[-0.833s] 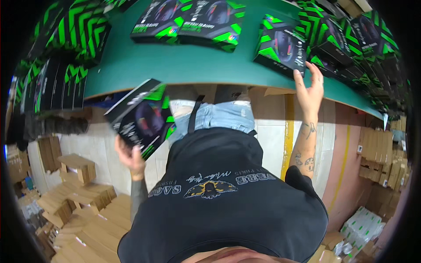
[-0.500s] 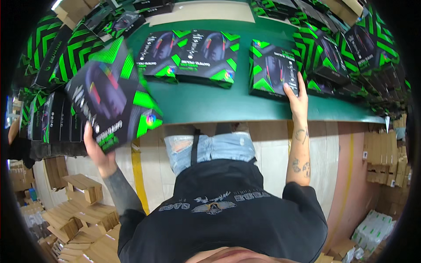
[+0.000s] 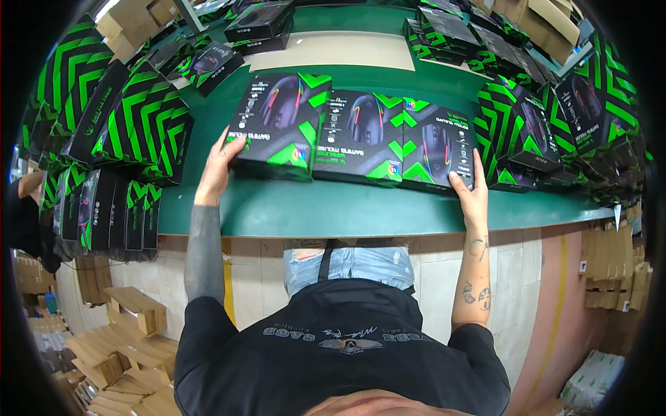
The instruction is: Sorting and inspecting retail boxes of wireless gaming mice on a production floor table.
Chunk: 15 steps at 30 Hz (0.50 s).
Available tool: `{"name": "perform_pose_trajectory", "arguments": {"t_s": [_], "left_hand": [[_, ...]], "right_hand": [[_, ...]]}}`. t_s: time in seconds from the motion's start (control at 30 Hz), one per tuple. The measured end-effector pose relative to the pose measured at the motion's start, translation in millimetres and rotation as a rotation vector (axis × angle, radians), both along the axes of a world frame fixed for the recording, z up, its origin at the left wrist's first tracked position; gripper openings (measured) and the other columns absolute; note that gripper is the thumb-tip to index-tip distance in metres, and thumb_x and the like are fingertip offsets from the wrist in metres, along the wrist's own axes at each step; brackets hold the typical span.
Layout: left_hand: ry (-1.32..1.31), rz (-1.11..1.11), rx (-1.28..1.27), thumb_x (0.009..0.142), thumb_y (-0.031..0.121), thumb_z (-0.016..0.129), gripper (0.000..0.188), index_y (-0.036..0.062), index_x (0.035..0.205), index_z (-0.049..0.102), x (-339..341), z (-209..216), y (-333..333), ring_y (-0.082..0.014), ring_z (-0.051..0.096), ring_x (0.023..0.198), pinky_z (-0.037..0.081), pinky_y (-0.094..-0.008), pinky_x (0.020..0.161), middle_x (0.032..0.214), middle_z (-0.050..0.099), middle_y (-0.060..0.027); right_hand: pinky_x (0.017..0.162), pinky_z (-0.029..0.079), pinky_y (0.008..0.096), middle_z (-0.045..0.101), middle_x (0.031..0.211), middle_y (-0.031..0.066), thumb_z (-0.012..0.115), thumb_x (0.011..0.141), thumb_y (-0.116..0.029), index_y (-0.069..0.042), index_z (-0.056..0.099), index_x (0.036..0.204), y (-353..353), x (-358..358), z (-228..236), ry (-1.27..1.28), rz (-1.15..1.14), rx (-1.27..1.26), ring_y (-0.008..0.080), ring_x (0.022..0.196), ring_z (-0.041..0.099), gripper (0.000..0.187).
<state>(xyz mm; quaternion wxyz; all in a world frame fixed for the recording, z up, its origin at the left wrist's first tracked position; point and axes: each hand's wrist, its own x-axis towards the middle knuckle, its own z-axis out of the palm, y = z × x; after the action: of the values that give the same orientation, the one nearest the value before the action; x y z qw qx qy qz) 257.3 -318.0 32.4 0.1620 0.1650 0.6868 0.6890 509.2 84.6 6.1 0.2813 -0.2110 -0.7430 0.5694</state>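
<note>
Three black-and-green gaming mouse boxes form a row on the green table (image 3: 347, 211). My left hand (image 3: 218, 163) grips the lower left edge of the left mouse box (image 3: 281, 125), thumb on its front. That box looks raised and overlaps the side of the middle mouse box (image 3: 357, 135); what lies under it is hidden. Against the middle one rests the right mouse box (image 3: 436, 142), its print turned the other way up. My right hand (image 3: 473, 191) clasps this box at its lower right corner, thumb on the front and fingers along the side.
Mouse boxes (image 3: 142, 125) stand stacked at the left, and more boxes (image 3: 527, 128) crowd the right. A beige sheet (image 3: 333, 52) lies at the back. Open cartons (image 3: 548, 28) are far right. Flattened cardboard (image 3: 125, 347) covers the floor at left. Another person's hand (image 3: 29, 186) shows at the left edge.
My left hand has brought its tilted box rightward onto the row, where it covers the former left box's place. The right box, held in my right hand, now meets the middle one. The view has shifted.
</note>
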Motion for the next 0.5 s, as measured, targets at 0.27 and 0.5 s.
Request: {"name": "perform_pose_trajectory", "arguments": {"t_s": [0.27,0.5], "left_hand": [[0.558,0.113,-0.346,0.066,0.043,0.076,0.093,0.0005,0.138,0.037,92,35,-18,-0.0283,0.043,0.127,0.035,-0.0373,0.103,0.135,0.046,-0.0185],[0.937,0.15,-0.65,0.055,0.042,0.084,0.087,-0.0016,0.124,0.052,100,43,-12,-0.0323,0.055,0.114,0.047,-0.0376,0.094,0.132,0.05,-0.0187]], "right_hand": [[0.096,0.038,0.0271,0.049,0.131,0.0122,0.066,0.081,-0.006,-0.001,0.036,0.139,8,0,4,-0.009,0.089,0.016,0.0159,0.112,0.051,0.065],[0.096,0.04,0.0292,0.054,0.126,0.0128,0.059,0.087,-0.006,0.002,0.048,0.131,14,-6,-19,0.092,-0.117,0.078,0.0176,0.11,0.053,0.046]]}}
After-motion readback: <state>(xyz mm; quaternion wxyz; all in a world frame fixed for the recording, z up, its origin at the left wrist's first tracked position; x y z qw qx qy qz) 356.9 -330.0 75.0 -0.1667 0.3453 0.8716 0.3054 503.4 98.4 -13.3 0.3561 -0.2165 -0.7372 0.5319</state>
